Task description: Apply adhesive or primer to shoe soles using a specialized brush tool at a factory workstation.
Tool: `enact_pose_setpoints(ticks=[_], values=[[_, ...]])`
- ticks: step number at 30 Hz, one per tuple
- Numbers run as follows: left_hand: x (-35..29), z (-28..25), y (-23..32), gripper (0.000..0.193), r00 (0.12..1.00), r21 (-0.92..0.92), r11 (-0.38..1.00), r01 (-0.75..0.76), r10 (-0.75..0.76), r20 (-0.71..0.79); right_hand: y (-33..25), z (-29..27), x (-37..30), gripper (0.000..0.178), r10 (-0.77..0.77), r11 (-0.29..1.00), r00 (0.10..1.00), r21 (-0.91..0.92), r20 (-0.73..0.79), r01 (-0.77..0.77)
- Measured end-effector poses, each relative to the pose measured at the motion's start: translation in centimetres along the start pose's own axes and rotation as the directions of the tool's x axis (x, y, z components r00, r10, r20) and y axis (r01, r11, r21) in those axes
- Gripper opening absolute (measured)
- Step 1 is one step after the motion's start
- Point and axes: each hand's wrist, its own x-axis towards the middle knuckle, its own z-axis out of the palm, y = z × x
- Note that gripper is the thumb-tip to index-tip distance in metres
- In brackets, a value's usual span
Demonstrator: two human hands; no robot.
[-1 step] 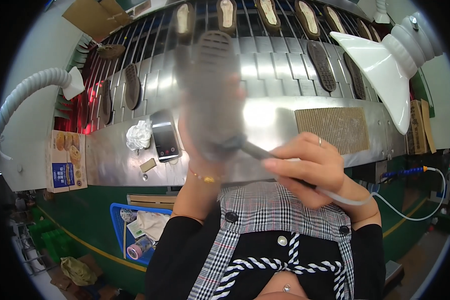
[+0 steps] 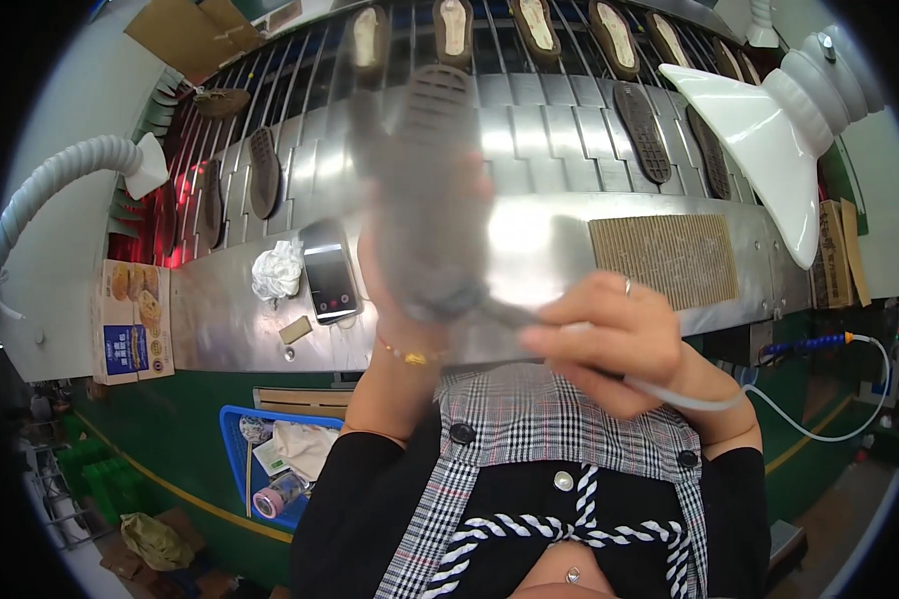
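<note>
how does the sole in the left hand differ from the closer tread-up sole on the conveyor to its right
The held sole is blurred; the resting sole is sharp. The held sole is up in the left hand; the resting sole lies on the conveyor. The held sole looks larger in view than the resting sole. Both are dark and long, tread showing.

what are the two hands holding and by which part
The right hand holds a thin dark tool by its handle; the left hand holds a blurred dark sole from behind, exact grip unclear.
</note>
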Motion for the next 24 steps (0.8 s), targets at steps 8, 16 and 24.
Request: enact_pose_setpoints(ticks=[8, 16, 24], values=[[0.6, 1.4, -1.3, 0.064, 0.959, 0.186, 0.982, 0.036, 0.019, -0.283, 0.1, -2.1, 0.0, 0.029, 0.022, 0.995, 0.993, 0.092, 0.112, -0.032], [0.1, 1.7, 0.1, 0.068, 0.95, 0.063, 0.969, 0.237, -0.218, -0.224, 0.0, -3.9, 0.0, 0.026, 0.057, 0.97, 0.981, 0.223, 0.185, -0.098], [-0.7, 2.7, 0.7, 0.072, 0.933, 0.167, 0.942, 0.291, -0.241, -0.269, 0.3, -5.2, 0.1, 0.023, 0.038, 0.953, 0.984, 0.289, 0.172, -0.088]])
